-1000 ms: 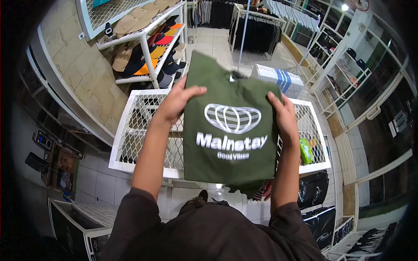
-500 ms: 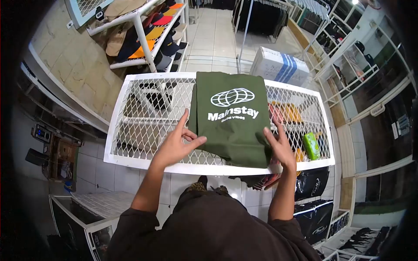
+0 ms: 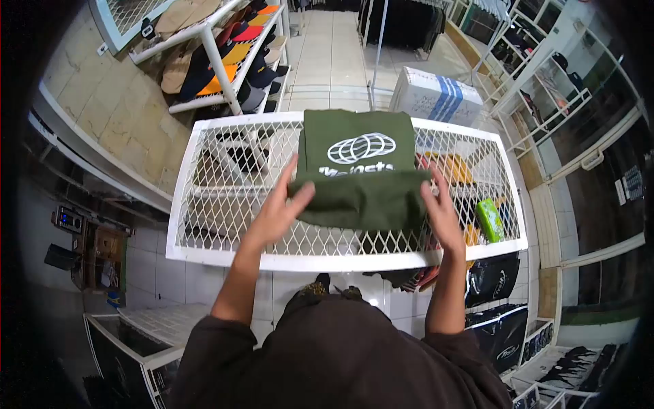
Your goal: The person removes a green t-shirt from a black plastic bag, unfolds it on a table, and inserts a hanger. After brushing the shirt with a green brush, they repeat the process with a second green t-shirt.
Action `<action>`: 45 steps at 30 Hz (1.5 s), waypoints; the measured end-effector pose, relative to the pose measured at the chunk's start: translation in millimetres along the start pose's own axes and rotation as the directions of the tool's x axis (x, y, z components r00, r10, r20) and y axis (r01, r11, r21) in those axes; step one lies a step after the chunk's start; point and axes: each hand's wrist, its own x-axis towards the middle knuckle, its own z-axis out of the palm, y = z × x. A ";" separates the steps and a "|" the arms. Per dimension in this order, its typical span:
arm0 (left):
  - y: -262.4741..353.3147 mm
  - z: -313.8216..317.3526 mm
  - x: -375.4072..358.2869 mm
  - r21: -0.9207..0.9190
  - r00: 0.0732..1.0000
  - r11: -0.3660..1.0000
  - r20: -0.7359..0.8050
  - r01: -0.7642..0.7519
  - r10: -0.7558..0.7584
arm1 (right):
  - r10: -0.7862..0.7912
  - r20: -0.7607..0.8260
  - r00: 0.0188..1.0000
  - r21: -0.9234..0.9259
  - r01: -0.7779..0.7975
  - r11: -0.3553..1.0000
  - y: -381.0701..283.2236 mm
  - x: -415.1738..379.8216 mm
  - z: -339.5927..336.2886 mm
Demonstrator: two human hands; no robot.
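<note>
A green shirt (image 3: 357, 198) with a white globe print lies on the white mesh table (image 3: 286, 262). Its near part is folded up over the lower part of the print, hiding most of the lettering. My left hand (image 3: 276, 208) is at the left end of the fold, thumb and fingers apart, with the fingertips beside the cloth. At the right end, my right hand (image 3: 441, 211) has its thumb and fingers spread against the edge of the fold. Neither hand is closed on the cloth.
A green packet (image 3: 489, 220) lies on the table's right side. Behind the table stands a white box with blue stripes (image 3: 443, 99). A rack of caps (image 3: 238, 54) is at the back left. Black bags (image 3: 492, 279) are below the table's right end.
The shirt's near edge has been folded away from me over the lettering. Both hands have stayed at its sides, the left one slightly higher.
</note>
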 end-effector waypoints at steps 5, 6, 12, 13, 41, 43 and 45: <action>33.0 7.9 -28.8 0.134 0.996 0.991 0.093 -0.020 0.008 | 0.140 0.123 0.982 0.239 -0.166 0.957 -9.1 -38.6 3.5; 34.7 6.6 -22.6 0.029 0.992 0.999 0.119 0.029 -0.032 | 0.202 0.150 0.968 0.242 -0.234 0.941 -13.6 -37.8 0.8; 51.7 -13.0 109.0 -0.522 0.984 0.842 -0.169 -0.138 0.057 | -0.069 -0.062 0.996 0.313 0.085 0.946 -79.7 76.6 -7.8; 36.6 -15.1 136.5 -0.393 0.978 0.912 -0.204 -0.115 0.035 | -0.074 -0.082 0.994 0.271 0.094 0.958 -78.9 101.1 -4.9; 20.9 3.7 3.5 0.251 0.939 0.910 0.009 0.330 -0.343 | -0.046 -0.157 0.987 -0.323 -0.007 0.946 33.8 10.9 15.1; -6.8 17.6 -18.4 0.045 0.988 0.987 -0.030 0.152 -0.151 | 0.216 -0.073 0.974 -0.144 -0.224 0.964 19.0 -9.9 17.6; -4.8 16.2 -26.2 0.102 0.987 0.982 -0.022 0.162 -0.160 | 0.020 -0.092 0.996 -0.185 -0.037 0.982 25.3 -18.2 22.7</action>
